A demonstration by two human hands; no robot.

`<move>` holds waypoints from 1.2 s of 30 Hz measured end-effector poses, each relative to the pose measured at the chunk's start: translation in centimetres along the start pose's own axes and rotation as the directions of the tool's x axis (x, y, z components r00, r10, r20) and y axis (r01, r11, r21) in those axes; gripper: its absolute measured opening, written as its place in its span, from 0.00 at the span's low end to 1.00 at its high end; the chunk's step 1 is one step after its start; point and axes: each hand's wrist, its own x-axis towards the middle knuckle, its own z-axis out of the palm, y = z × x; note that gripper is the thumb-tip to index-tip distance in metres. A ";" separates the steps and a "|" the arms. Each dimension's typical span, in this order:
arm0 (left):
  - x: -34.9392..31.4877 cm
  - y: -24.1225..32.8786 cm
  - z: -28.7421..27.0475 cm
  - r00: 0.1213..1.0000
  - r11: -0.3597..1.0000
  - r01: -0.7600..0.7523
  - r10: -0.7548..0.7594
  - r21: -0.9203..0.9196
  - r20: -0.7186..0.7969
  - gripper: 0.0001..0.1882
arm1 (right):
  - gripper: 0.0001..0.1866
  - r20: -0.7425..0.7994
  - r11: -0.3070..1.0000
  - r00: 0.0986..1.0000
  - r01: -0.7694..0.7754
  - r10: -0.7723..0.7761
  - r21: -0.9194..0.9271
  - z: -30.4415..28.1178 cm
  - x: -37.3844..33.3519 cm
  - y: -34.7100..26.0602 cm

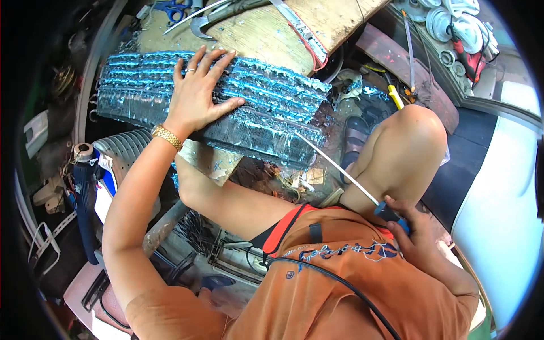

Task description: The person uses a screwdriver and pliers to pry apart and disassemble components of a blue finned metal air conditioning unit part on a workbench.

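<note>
A long block of blue and dark metal fins, which looks like a heat-exchanger coil, lies across the wooden board with its fins torn in rows. My left hand rests on top of it, fingers spread and thumb out to the right. In my right hand is a long screwdriver, gripped by its blue and black handle. Its thin shaft slants up and left, and the tip meets the lower right part of the fins. Whether the tip is pushed in between them, I cannot tell.
On the wooden board lie a hammer, blue-handled scissors and a red and silver cutter-like tool. A yellow-handled tool stands by my knee. White plastic parts fill the upper right. Scraps litter the floor.
</note>
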 end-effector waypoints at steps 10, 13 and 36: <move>0.2 -1.2 -0.4 1.000 1.000 -0.013 0.013 -0.028 -0.018 0.54 | 0.23 -0.012 0.986 0.992 0.128 -0.128 0.103 -0.9 -1.1 2.4; 0.3 -0.9 -0.3 0.999 0.999 -0.017 0.016 -0.039 -0.031 0.54 | 0.22 0.000 0.987 0.991 0.136 -0.137 0.081 -0.9 -0.9 2.1; 2.2 -1.3 -0.7 0.996 0.996 -0.093 0.093 0.011 0.002 0.52 | 0.21 0.011 0.987 1.000 0.016 -0.018 0.159 -0.9 -1.8 2.2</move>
